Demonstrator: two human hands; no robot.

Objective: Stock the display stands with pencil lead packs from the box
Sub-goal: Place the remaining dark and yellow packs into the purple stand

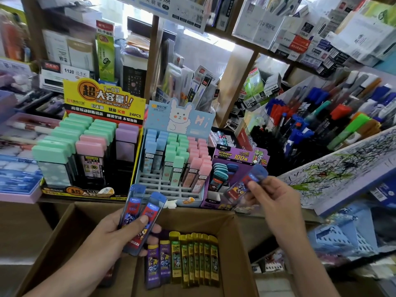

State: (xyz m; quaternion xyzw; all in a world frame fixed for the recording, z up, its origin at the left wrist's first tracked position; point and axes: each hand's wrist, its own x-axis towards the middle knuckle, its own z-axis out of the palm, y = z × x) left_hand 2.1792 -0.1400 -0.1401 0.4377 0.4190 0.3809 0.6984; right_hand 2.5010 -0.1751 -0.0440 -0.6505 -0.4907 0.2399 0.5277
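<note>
Although the yellow display stand at far left looks close to full, with green, pink and lilac-capped packs filling its columns and only a dark gap ahead of the lilac ones, the stocking as a whole seems no more than partway done.

Below it, the left hand grips two blue packs side by side. The thumb lies across their faces and the fingers curl behind, holding them above the open box; these two have yet to reach any slot.

Next along, the rabbit stand has its back rows filled with blue, green and pink caps, but the front rows of its grid stand bare, so there is room to fill if the box holds the matching kind.

In the bottom of the box a few purple packs and a longer row of yellow packs stand upright, waiting. That is most of what is left to move.

To the right, the small purple stand shows some teal and blue caps toward its back. Its front is partly hidden, so how full it is I cannot tell.

The right hand pinches a single blue pack between thumb and fingertips, tilted, just in front of that purple stand and apparently not yet seated. This placement looks to be the step in hand.
</note>
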